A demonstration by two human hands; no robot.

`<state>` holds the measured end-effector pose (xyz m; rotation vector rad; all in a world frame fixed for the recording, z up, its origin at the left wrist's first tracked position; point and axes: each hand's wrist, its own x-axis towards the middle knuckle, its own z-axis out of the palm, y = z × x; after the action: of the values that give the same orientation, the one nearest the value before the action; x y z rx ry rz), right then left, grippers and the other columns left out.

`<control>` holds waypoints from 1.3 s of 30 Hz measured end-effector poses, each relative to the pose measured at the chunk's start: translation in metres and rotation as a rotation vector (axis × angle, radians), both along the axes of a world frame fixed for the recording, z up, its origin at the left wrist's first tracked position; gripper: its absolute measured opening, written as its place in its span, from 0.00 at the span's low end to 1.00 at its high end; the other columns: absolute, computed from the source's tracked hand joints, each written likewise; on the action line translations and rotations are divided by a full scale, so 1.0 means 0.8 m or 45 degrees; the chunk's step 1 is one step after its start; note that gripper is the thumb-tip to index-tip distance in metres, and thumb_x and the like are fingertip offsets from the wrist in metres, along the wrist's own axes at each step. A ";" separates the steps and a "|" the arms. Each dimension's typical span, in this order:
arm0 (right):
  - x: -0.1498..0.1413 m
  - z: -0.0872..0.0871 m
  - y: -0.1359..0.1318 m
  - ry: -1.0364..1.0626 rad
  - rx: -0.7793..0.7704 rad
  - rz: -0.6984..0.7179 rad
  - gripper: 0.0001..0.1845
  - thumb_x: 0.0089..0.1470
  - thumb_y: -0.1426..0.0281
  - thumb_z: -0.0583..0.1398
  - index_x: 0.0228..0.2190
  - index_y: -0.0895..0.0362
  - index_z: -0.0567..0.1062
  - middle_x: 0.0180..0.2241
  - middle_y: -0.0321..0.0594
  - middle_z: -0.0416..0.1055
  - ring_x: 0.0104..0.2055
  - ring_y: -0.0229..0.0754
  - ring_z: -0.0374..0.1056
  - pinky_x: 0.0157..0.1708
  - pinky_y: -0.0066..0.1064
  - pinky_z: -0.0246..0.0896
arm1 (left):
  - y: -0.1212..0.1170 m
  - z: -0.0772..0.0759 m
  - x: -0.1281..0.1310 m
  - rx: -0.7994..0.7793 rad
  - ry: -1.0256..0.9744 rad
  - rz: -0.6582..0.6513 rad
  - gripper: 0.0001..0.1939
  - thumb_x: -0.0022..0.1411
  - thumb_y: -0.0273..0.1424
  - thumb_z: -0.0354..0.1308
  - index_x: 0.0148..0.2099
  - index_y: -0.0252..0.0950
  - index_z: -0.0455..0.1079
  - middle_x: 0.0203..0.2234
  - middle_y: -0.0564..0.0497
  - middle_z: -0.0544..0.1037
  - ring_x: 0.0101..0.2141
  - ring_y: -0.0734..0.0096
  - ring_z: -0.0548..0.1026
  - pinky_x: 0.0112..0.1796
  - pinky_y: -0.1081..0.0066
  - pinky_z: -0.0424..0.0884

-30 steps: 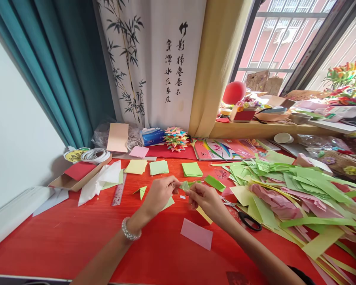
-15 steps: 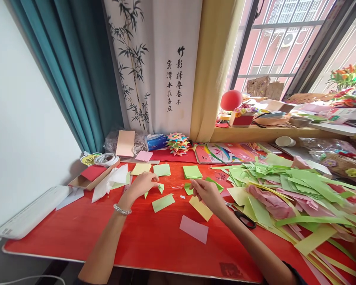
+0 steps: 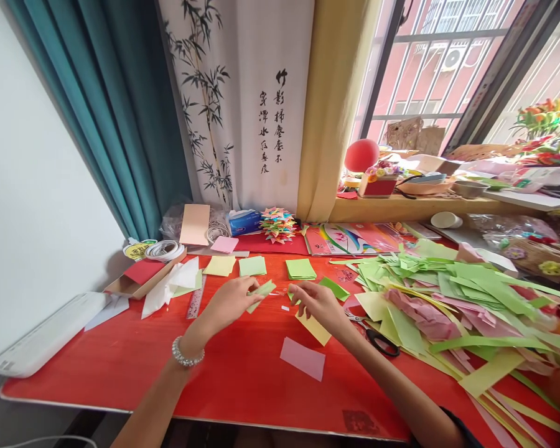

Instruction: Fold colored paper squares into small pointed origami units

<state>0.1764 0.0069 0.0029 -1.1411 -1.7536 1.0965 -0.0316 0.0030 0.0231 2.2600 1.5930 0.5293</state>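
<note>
My left hand [image 3: 228,305], a beaded bracelet at its wrist, is closed on a light green sheet of paper [image 3: 264,289] just above the red table. Across from it, my right hand [image 3: 321,306] hovers with loosely bent fingers slightly apart; a small bit of green shows by its fingertips, mostly hidden. Under that hand lies a yellow paper rectangle [image 3: 313,328], partly covered. Nearer me rests a pink paper rectangle [image 3: 303,359]. A folded bright green paper [image 3: 335,289] sits beyond my right wrist. The small folded green pieces by my left hand are hidden.
Stacks of yellow [image 3: 219,266], pale green [image 3: 252,266] and green squares [image 3: 301,269] line the back. At right, scissors [image 3: 381,341] lie beside a heap of paper strips [image 3: 476,292]. A ruler [image 3: 196,300] and cardboard tray [image 3: 144,274] are left.
My left hand has released a small folded green piece on the left and picked up the light green paper rectangle. My right hand stays near the same spot, its fingers loosening.
</note>
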 end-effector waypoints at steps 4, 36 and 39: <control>-0.005 0.003 -0.004 0.212 -0.194 0.155 0.23 0.49 0.56 0.55 0.41 0.60 0.70 0.34 0.43 0.71 0.34 0.42 0.70 0.26 0.28 0.67 | -0.003 0.020 0.039 -0.081 -0.383 -0.105 0.10 0.57 0.38 0.49 0.31 0.38 0.67 0.27 0.53 0.72 0.29 0.70 0.69 0.27 0.73 0.60; 0.014 0.019 0.004 0.536 -0.282 -0.149 0.19 0.45 0.56 0.59 0.28 0.62 0.75 0.22 0.37 0.66 0.26 0.36 0.61 0.28 0.27 0.57 | -0.005 -0.008 0.059 0.250 -0.670 -0.270 0.14 0.60 0.28 0.50 0.45 0.43 0.72 0.36 0.49 0.74 0.36 0.69 0.71 0.33 0.74 0.67; 0.015 0.020 0.003 0.548 -0.269 -0.120 0.19 0.44 0.56 0.59 0.28 0.61 0.75 0.22 0.36 0.65 0.26 0.36 0.60 0.28 0.27 0.56 | -0.004 -0.010 0.059 0.269 -0.656 -0.270 0.14 0.60 0.28 0.50 0.45 0.43 0.72 0.35 0.49 0.74 0.36 0.68 0.71 0.33 0.74 0.67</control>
<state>0.1883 0.0096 0.0189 -1.0058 -1.2627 1.3756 0.0159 -0.0002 0.0151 2.1560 1.0721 1.1514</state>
